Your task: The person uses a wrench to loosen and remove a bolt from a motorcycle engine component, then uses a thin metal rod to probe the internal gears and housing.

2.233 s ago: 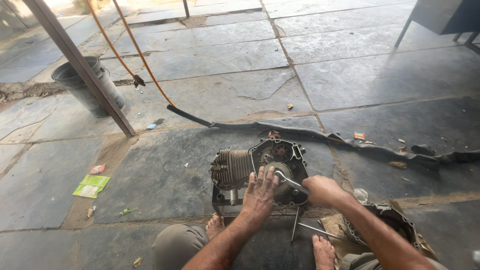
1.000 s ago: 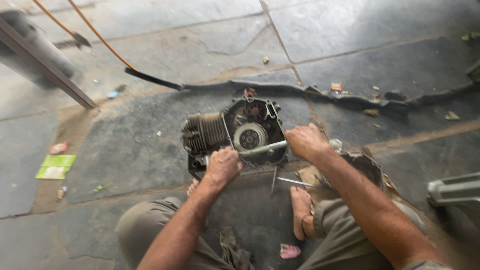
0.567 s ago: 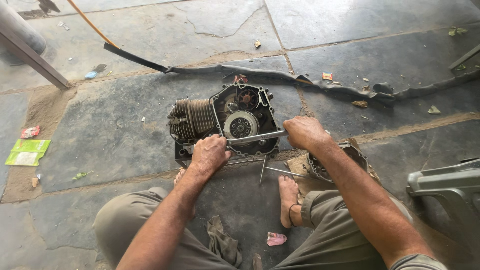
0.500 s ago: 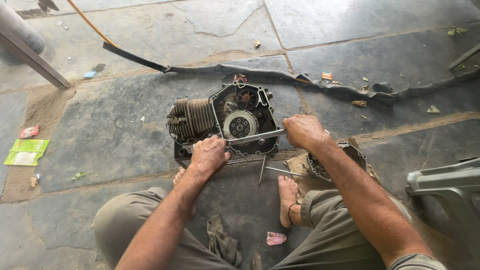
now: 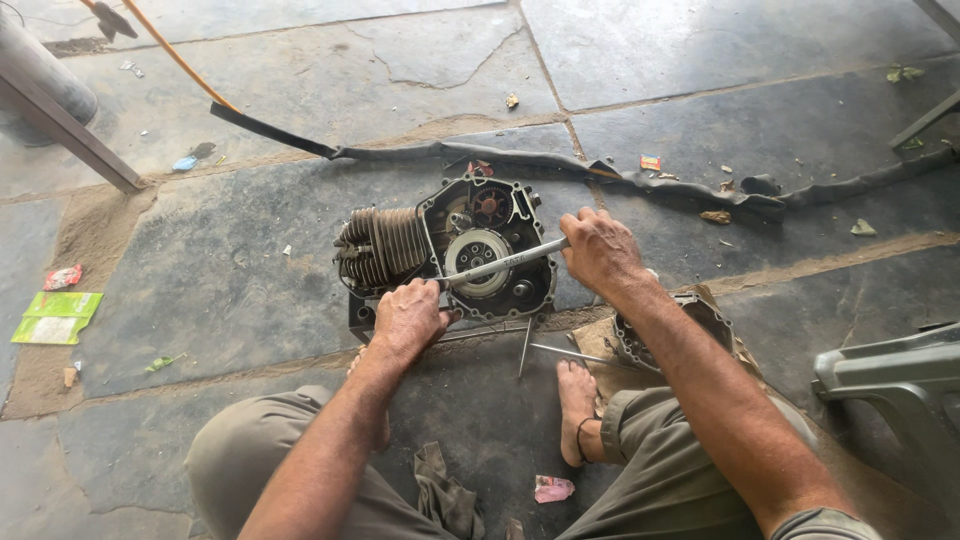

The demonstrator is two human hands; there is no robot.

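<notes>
An opened engine block (image 5: 445, 255) with a finned cylinder sits on the stone floor (image 5: 700, 60) just in front of the seated person's knees; it looks heavy, rigid and oily, best steadied by its casing edge; a long steel bar (image 5: 500, 264) lies across its round clutch; the left hand (image 5: 408, 318) is closed round the bar's near end, the right hand (image 5: 600, 250) grips the far end; a flat green packet (image 5: 57, 316) and a small red wrapper (image 5: 62, 277) lie well apart at the left; a pink scrap (image 5: 553, 488) lies near the bare foot (image 5: 578, 400).
</notes>
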